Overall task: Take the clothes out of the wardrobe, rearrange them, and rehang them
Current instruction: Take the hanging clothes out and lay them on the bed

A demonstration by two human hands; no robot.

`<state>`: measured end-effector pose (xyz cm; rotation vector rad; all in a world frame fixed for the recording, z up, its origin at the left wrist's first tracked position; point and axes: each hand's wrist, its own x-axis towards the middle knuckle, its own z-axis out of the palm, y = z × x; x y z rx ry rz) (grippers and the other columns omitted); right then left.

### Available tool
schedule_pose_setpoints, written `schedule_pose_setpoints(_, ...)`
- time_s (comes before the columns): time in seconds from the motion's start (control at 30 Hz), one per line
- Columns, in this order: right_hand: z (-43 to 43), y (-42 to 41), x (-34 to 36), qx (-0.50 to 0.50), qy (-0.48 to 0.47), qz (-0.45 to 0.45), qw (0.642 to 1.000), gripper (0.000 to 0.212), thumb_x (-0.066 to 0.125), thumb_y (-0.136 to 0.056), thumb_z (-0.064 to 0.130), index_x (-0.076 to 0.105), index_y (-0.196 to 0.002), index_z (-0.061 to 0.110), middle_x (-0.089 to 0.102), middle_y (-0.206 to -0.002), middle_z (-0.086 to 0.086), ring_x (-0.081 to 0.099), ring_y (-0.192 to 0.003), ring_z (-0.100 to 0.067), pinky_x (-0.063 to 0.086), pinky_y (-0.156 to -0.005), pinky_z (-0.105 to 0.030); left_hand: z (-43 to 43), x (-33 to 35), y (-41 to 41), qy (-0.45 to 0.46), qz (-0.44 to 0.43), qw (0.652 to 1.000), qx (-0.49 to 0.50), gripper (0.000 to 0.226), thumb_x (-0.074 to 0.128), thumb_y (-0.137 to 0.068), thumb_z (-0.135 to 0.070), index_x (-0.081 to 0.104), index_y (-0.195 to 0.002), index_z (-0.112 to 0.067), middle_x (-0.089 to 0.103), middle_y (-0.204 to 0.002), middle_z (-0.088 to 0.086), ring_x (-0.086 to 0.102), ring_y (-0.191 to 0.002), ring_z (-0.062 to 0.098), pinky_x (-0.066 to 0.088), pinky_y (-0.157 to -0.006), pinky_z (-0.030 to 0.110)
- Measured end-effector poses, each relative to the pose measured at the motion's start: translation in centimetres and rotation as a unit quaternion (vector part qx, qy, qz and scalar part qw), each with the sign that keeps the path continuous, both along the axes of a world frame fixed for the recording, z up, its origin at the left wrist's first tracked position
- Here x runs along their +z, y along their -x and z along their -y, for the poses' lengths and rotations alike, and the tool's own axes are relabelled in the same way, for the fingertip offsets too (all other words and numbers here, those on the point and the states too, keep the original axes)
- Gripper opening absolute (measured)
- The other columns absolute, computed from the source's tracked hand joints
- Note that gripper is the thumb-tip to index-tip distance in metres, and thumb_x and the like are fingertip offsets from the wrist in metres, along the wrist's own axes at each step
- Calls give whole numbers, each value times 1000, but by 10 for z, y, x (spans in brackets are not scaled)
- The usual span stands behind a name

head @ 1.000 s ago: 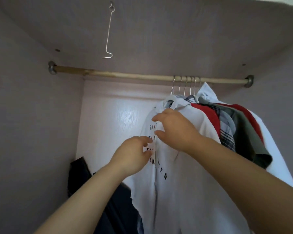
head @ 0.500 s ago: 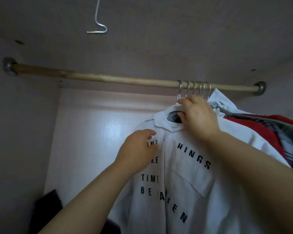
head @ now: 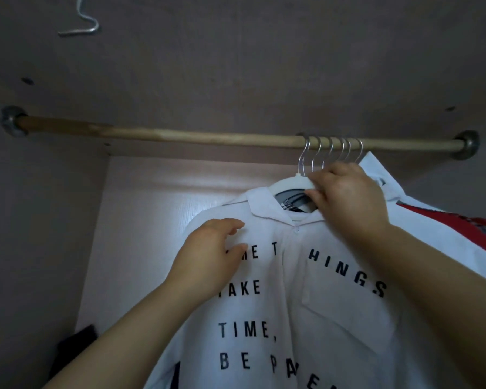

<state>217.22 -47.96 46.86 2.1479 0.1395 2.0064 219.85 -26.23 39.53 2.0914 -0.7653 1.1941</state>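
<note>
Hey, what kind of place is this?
Most likely the inside of a wardrobe: a wooden rail runs wall to wall under a low top panel, and a white lettered shirt on a white hanger hangs from it beside other clothes.

Right hand (head: 345, 200) curled, left hand (head: 208, 256) relaxed.

This is the inside of a home wardrobe (head: 40, 248): plain side walls, a pale back panel (head: 152, 206) and a low top board (head: 236, 66). A wooden rail (head: 208, 137) runs between two metal sockets (head: 11, 120), with several hanger hooks (head: 331, 153) crowded at its right end. A white hanger (head: 289, 184) carries a printed shirt (head: 292, 304), and a red garment (head: 432, 223) hangs behind. A bent wire (head: 82, 23) dangles from the top.
</note>
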Motion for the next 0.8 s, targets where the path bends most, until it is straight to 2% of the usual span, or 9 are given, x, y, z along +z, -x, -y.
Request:
schedule_pose_setpoints(0.17, 0, 4, 16, 10, -22, -22, 999, 23, 53, -90, 31, 65, -99, 13, 56, -101, -5, 50, -97, -25, 36, -65, -30, 3, 15, 9, 8, 31, 999, 27, 42, 54, -90, -28, 46, -132, -29, 51, -127, -10, 47, -113, 5, 29, -84, 11)
schedule_pose_setpoints(0.33, -3, 15, 36, 53, -67, -42, 995, 20, 58, -86, 30, 67, -96, 16, 55, -104, -7, 53, -95, -28, 36, -66, -31, 8, 39, 21, 33, 80, 996, 27, 41, 56, -89, -25, 49, -130, -26, 51, -128, -9, 46, -116, 7, 27, -84, 11)
schedule_pose_setpoints(0.43, -11, 16, 29, 49, -59, -69, 995, 20, 57, -87, 32, 66, -99, 18, 56, -106, -5, 54, -96, -27, 38, -68, -29, 13, 48, 25, 38, 102, 994, 17, 41, 54, -91, -24, 48, -131, -24, 49, -131, -6, 45, -118, 10, 27, -88, 13)
schedule_pose_setpoints(0.53, -17, 14, 17, 7, -32, -66, 997, 17, 54, -88, 29, 62, -89, 14, 54, -101, -4, 52, -97, -27, 33, -64, -28, 20, 56, 23, 35, 91, 995, 14, 41, 50, -93, -25, 45, -134, -23, 47, -135, -4, 43, -122, 11, 28, -91, 16)
schedule_pose_setpoints(0.63, -20, 17, 19, -2, -29, -86, 996, 21, 54, -90, 31, 62, -91, 12, 53, -100, -4, 50, -101, -26, 32, -66, -28, 32, 65, 15, 26, 59, 998, 9, 41, 46, -95, -25, 43, -137, -20, 44, -139, 0, 43, -125, 16, 31, -99, 23)
schedule_pose_setpoints(0.73, -24, 24, 28, 24, -51, -143, 988, 22, 52, -91, 29, 61, -80, 13, 55, -85, -4, 55, -91, -26, 34, -64, -28, 48, 77, 6, -4, 32, 999, 12, 42, 42, -98, -25, 39, -139, -18, 41, -143, 4, 42, -127, 20, 31, -102, 28)
schedule_pose_setpoints(0.8, -24, 28, 35, 73, -87, -158, 981, 16, 53, -88, 18, 67, -82, 12, 64, -83, -7, 59, -88, -27, 40, -64, -28, 58, 84, 0, -17, 22, 1000, 11, 42, 40, -98, -24, 37, -140, -18, 42, -142, 5, 40, -129, 23, 32, -103, 30)
